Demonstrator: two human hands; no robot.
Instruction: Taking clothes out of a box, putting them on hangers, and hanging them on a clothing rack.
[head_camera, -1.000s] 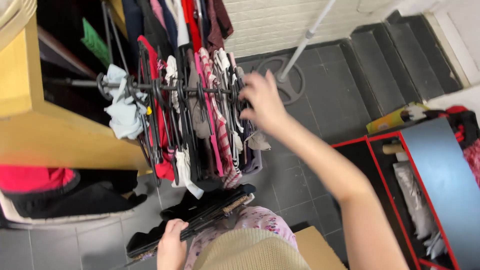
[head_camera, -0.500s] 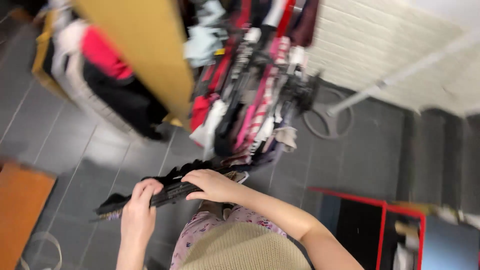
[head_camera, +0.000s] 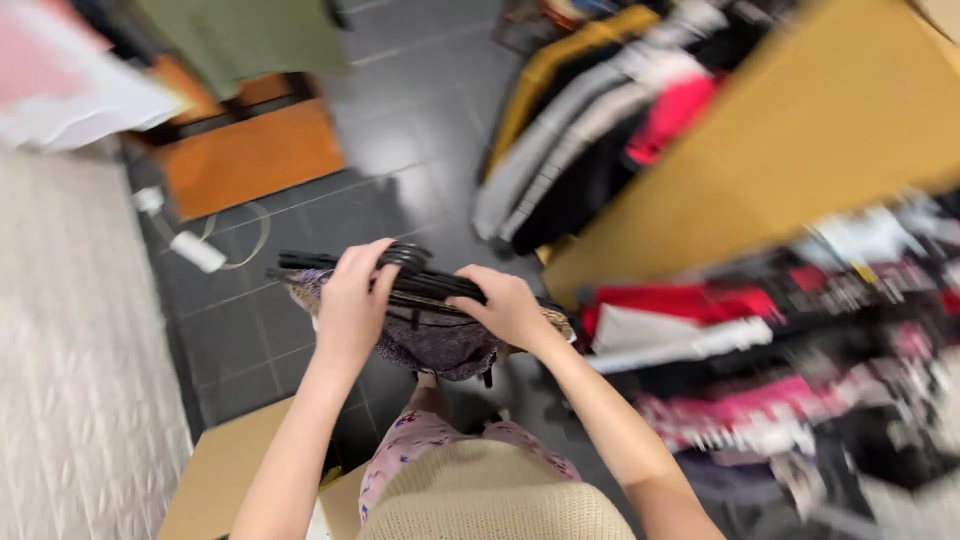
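As both hands grip hangers

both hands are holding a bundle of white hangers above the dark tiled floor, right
Not quite: the hangers are black, not white. The head view shows the left hand and right hand both gripping that bundle above the dark tiled floor.
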